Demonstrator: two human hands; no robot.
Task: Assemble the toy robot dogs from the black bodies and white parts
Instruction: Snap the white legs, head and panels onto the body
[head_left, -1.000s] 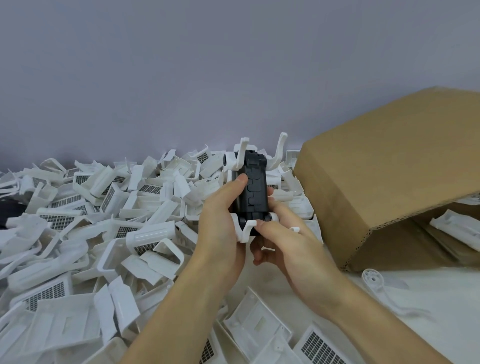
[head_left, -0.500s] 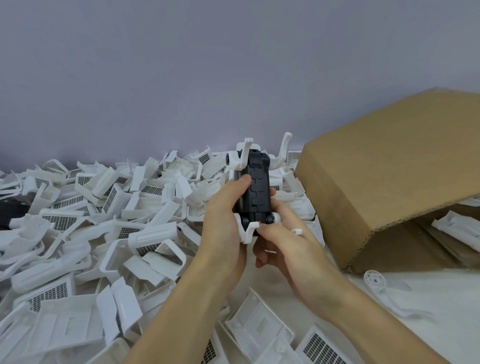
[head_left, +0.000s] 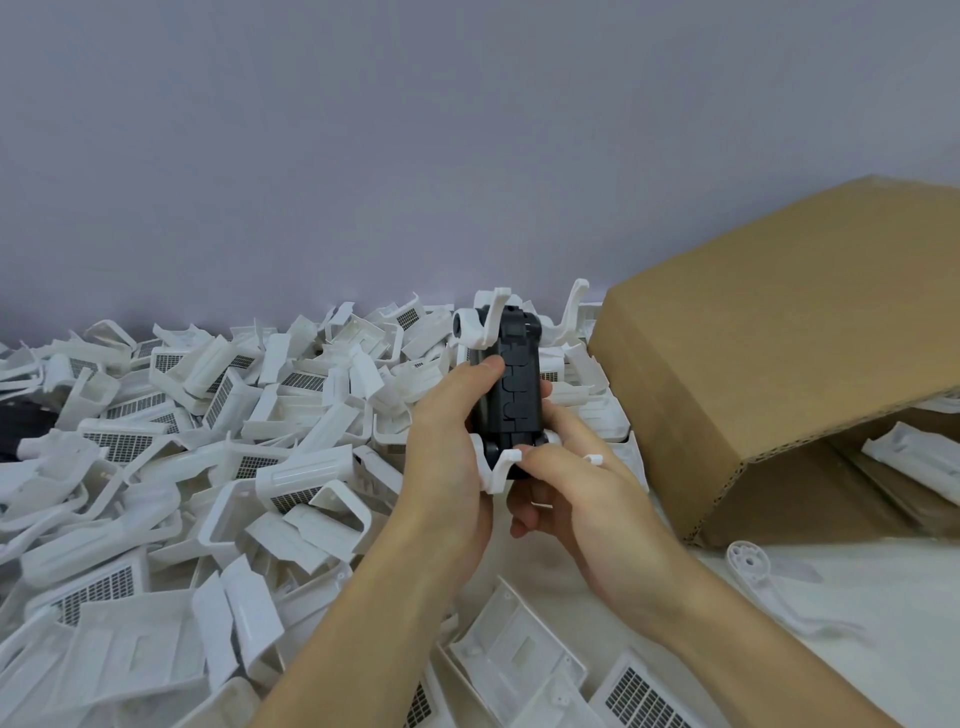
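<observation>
One black body (head_left: 511, 387), two hands, left hand (head_left: 449, 441) and right hand (head_left: 576, 499), one cardboard box (head_left: 769, 332), one loose white leg (head_left: 779, 597), and white parts (head_left: 208, 467) heaped beyond counting.

The black body (head_left: 511, 392) looks like matt, smooth plastic. The white parts (head_left: 291, 473) heaped around are smooth plastic with a slight sheen, some with fine grilles. The box (head_left: 779, 332) is brown corrugated cardboard, dull, its cut edge showing fluting.
</observation>
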